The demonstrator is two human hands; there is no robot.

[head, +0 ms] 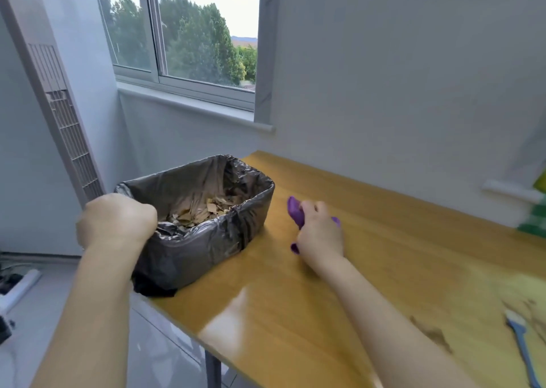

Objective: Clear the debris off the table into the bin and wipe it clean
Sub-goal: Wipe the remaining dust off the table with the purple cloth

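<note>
The cloth (295,210) in the fingers (314,207) of the right hand (320,234) is bright purple. The desk (384,240) under them is honey-yellow wood with fine grain, smudged with brown debris (434,333) nearer the person than those fingers. The bin (206,245) at the left hand (116,222) shows glossy dark grey plastic and holds tan scraps (204,208). Right of the right fingers, the brush (522,350) has a blue handle

The right hand (320,234) hides most of the purple cloth (294,210); the blue brush (521,349) is cut off.
</note>
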